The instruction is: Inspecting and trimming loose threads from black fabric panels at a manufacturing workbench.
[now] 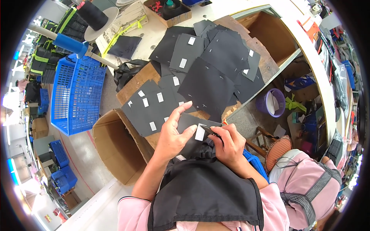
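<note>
My left hand (175,133) is raised over the work, its index finger and thumb spread apart and nothing between them. The left thumb tip is close to a white label (200,132) on a dark grey panel (186,122) in front of me. My right hand (231,143) is closed around a slim dark pointed tool (208,129), its tip at the label's upper right edge. The fingers hide most of the tool, so its exact kind is unclear. Beyond my hands, several dark panels (144,111) with white labels lie beside a pile of black fabric pieces (206,86).
An open cardboard box (119,150) stands left of the work, with a blue plastic crate (77,96) farther left. Thread cones (92,15) are at the upper left. A purple basket (270,103) stands to the right, near a person in pink (308,184).
</note>
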Demonstrator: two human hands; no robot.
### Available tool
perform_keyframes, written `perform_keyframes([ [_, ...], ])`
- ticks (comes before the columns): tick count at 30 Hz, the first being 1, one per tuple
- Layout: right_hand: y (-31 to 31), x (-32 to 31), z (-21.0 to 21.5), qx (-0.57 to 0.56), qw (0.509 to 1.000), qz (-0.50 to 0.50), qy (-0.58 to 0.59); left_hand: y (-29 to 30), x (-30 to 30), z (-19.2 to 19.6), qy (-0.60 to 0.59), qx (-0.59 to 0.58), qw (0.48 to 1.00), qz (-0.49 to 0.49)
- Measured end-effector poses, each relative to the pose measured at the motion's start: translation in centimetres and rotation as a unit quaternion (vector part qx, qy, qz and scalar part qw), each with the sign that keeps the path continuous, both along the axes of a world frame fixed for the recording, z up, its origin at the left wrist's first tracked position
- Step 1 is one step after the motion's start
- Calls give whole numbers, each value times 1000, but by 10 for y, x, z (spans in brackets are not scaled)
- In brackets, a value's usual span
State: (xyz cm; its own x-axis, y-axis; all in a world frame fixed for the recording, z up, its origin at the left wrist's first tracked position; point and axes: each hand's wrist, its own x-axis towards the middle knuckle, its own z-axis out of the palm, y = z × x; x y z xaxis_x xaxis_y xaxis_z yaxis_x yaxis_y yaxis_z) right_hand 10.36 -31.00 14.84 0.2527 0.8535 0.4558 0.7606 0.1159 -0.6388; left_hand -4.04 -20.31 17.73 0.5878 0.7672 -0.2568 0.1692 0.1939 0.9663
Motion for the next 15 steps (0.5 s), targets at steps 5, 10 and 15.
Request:
perform_keyframes([
  [5, -5, 2, 3, -1, 1000, -10, 12, 0, -1, -2, 13, -4, 1000, -4],
  [10, 1, 3, 2, -8, 1000, 5, 15, 0, -1, -5, 20, 9, 1000, -3],
  [15, 7, 22, 17, -99, 983, 4, 155, 1, -1, 1, 50, 32, 998, -34],
])
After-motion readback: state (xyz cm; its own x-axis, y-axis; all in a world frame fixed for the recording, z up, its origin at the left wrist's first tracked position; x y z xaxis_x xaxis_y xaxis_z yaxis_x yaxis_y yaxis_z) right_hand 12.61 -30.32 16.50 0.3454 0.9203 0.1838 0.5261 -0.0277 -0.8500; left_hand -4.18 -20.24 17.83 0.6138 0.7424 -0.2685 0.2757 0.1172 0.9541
